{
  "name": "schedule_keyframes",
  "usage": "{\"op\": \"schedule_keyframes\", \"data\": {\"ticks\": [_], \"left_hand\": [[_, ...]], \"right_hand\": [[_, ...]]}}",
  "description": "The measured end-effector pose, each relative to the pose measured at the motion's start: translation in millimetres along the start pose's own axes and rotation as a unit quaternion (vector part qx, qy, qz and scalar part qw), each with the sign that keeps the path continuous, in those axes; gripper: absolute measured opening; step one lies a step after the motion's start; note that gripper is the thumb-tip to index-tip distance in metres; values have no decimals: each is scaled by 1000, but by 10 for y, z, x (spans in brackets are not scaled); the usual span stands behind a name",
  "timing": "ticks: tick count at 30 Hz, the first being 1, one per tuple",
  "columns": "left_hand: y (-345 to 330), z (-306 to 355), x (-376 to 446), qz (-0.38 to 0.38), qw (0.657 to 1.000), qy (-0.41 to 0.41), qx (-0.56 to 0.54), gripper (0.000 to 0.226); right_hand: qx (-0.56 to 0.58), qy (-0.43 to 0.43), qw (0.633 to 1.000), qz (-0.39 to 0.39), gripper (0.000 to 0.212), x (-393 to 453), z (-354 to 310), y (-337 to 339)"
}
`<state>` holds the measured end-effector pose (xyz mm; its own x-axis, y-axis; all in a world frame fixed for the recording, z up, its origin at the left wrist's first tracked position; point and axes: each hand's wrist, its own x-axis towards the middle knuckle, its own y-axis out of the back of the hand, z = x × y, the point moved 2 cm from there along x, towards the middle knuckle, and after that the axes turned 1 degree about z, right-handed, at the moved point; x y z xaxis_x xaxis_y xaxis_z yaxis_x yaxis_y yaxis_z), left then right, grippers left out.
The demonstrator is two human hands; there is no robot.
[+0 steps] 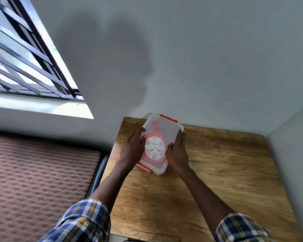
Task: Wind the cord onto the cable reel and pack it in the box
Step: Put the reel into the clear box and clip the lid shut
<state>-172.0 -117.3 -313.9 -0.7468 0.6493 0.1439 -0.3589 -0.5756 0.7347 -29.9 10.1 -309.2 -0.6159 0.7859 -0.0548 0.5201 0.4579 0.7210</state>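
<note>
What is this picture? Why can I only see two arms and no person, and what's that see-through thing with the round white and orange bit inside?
The camera sits on the person's head and looks down, so you see only their arms in checked sleeves. There is no robot here, just two bare hands. The see-through thing is a plastic box with orange clips at its ends, resting on a wooden table in the corner of a room. Its lid seems to be on. Inside it lies a cable reel, orange with a round white face. The left hand presses one long side of the box and the right hand presses the other. A barred window is up on the left.
</note>
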Motion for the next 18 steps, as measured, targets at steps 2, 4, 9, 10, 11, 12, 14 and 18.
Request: {"op": "schedule_keyframes", "data": {"ticks": [2,4,9,10,11,12,14,18], "left_hand": [[96,-168,16,12,999,31,-27,26],[186,-327,26,14,995,75,-72,32],[214,-432,75,63,987,106,-106,37],[205,-446,105,69,986,104,-108,36],[210,-473,138,68,986,103,-108,35],[222,-510,184,64,987,101,-106,33],[273,-589,273,49,990,92,-97,32],[337,-697,362,30,993,72,-88,29]], "right_hand": [[-3,19,1000,-6,75,140,-117,-156],[-9,47,999,-7,74,293,-239,-294],[-2,66,998,-12,70,629,-398,-488],[0,64,998,-8,69,666,-414,-519],[3,63,998,-1,69,686,-434,-557],[6,62,998,7,68,704,-454,-598],[17,60,998,20,67,709,-501,-679],[26,59,997,48,66,711,-531,-790]]}}
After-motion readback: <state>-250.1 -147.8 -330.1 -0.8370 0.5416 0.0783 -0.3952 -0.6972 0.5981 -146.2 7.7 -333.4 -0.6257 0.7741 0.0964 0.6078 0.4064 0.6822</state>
